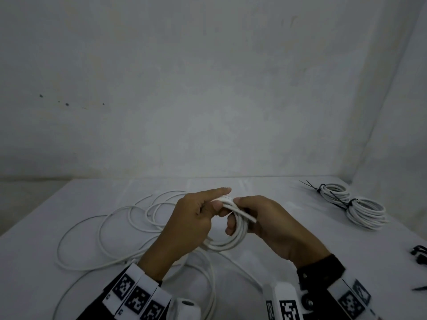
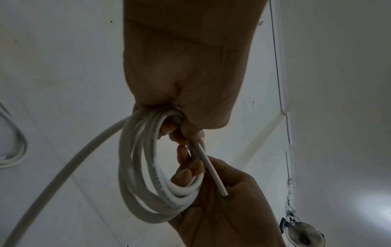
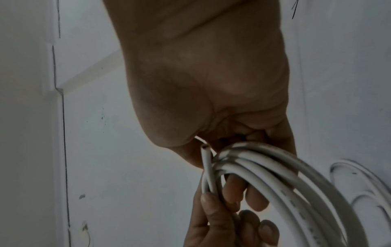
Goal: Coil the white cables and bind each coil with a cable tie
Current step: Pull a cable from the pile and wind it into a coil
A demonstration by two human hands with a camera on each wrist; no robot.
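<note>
We've got both hands, left hand [image 1: 189, 218] and right hand [image 1: 265, 218], clamped on the cable coil [image 1: 233, 236] (loose cable [image 1: 97, 227] trails left of it).

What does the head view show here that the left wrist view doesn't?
Head only: two tied coils at the table's far right, and loose cable spread on the left. Left wrist only: the cut cable end sticking out over the right palm, and fingers threaded through the coil. Both: the left hand and right hand gripping one untied coil.

No legible text anywhere.
</note>
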